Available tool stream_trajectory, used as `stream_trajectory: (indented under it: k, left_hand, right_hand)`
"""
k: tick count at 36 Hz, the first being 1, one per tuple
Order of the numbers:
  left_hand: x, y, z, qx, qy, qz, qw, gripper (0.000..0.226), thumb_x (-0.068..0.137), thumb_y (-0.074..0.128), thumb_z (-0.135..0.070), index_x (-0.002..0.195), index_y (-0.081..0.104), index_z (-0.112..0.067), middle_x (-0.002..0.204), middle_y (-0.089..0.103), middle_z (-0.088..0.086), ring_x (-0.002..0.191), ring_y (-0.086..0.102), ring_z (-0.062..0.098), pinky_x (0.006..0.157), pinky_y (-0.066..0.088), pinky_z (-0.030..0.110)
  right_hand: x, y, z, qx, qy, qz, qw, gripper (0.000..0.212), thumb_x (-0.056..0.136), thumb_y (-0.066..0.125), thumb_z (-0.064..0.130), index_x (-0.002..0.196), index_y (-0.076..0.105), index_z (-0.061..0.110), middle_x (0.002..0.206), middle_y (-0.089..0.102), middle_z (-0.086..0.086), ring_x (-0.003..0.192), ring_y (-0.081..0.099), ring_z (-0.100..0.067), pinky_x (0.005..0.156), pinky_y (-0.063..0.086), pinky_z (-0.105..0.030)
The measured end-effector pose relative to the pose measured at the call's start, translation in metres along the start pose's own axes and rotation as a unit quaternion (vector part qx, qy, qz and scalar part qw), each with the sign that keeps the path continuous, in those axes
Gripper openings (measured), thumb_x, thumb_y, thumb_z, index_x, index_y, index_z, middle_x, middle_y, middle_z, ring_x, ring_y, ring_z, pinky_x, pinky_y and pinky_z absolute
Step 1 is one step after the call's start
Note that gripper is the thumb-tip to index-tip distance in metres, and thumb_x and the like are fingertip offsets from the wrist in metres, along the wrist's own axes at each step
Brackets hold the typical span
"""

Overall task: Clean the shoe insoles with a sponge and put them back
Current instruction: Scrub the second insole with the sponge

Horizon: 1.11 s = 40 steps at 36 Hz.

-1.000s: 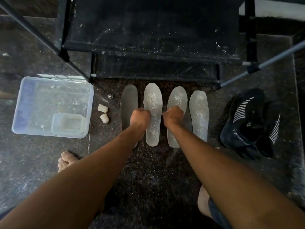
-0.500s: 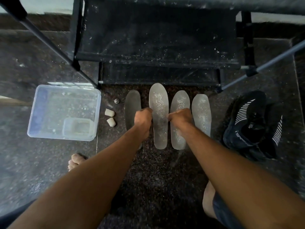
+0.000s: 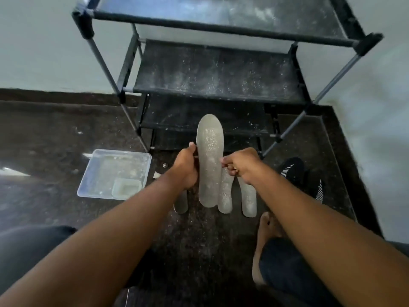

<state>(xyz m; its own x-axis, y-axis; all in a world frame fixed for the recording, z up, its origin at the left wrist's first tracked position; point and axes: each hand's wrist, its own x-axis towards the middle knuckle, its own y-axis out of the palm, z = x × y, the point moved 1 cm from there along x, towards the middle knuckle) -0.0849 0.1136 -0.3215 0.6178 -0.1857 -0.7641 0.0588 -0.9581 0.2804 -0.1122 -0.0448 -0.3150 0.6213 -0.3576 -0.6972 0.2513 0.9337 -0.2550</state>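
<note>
A grey, dusty insole is lifted off the floor, held lengthwise between both hands. My left hand grips its left edge and my right hand pinches its right edge. Three more grey insoles lie on the dark floor below: one mostly hidden under my left wrist, one in the middle and one on the right. A black shoe with white stripes sits to the right. A small pale piece lies by the tub; no sponge can be told for sure.
A clear plastic tub holding a smaller container stands on the floor at left. A dusty black shoe rack stands straight ahead against the wall. My bare foot rests at lower right. A small round metal object lies near the tub.
Both hands have raised one insole off the floor out of the row. The view has tilted up, showing more of the rack and the wall.
</note>
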Motion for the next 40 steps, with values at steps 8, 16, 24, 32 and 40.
stream_trajectory:
  k: [8, 16, 24, 32, 40]
  left_hand:
    - [-0.108, 0.015, -0.029, -0.019, -0.013, 0.159, 0.987, 0.075, 0.104, 0.016, -0.069, 0.118, 0.066, -0.014, 0.114, 0.076, 0.022, 0.095, 0.077, 0.038, 0.082, 0.060, 0.054]
    - [-0.150, -0.005, -0.028, -0.019, 0.044, 0.137, 0.989, 0.081, 0.100, 0.019, -0.074, 0.131, 0.067, -0.016, 0.121, 0.074, 0.018, 0.097, 0.072, 0.032, 0.082, 0.063, 0.050]
    - [-0.158, -0.024, -0.019, -0.094, 0.069, 0.154, 0.981, 0.078, 0.103, 0.013, -0.070, 0.132, 0.063, -0.017, 0.124, 0.073, 0.017, 0.092, 0.073, 0.026, 0.083, 0.061, 0.045]
    - [-0.149, -0.009, -0.025, -0.093, 0.066, 0.171, 0.979, 0.076, 0.106, 0.014, -0.066, 0.137, 0.059, -0.013, 0.124, 0.073, 0.020, 0.088, 0.075, 0.027, 0.080, 0.063, 0.045]
    - [-0.148, -0.013, -0.022, -0.056, 0.062, 0.157, 0.984, 0.076, 0.106, 0.013, -0.065, 0.141, 0.058, -0.014, 0.121, 0.074, 0.017, 0.100, 0.077, 0.029, 0.085, 0.059, 0.045]
  right_hand:
    - [-0.098, -0.024, 0.051, -0.005, -0.097, -0.007, 0.995, 0.014, 0.077, 0.081, 0.004, 0.082, 0.074, -0.006, 0.068, 0.068, -0.013, 0.049, 0.050, -0.015, 0.045, 0.044, -0.025]
    - [-0.174, -0.032, 0.051, -0.058, -0.247, -0.023, 0.967, 0.006, 0.086, 0.077, 0.013, 0.080, 0.077, 0.012, 0.076, 0.075, -0.010, 0.056, 0.056, -0.010, 0.054, 0.048, -0.022]
    - [-0.208, -0.057, 0.020, 0.000, -0.158, 0.023, 0.987, 0.050, 0.087, 0.050, -0.010, 0.133, 0.060, 0.009, 0.103, 0.065, -0.007, 0.096, 0.070, -0.021, 0.091, 0.060, -0.043]
    - [-0.226, -0.065, 0.010, 0.000, -0.229, 0.071, 0.971, 0.033, 0.095, 0.054, -0.014, 0.117, 0.070, 0.003, 0.099, 0.075, -0.016, 0.085, 0.077, -0.026, 0.080, 0.062, -0.036]
    - [-0.215, -0.043, 0.016, -0.110, -0.351, 0.036, 0.929, 0.014, 0.087, 0.076, 0.006, 0.100, 0.075, 0.012, 0.081, 0.077, -0.002, 0.064, 0.071, -0.023, 0.061, 0.060, -0.035]
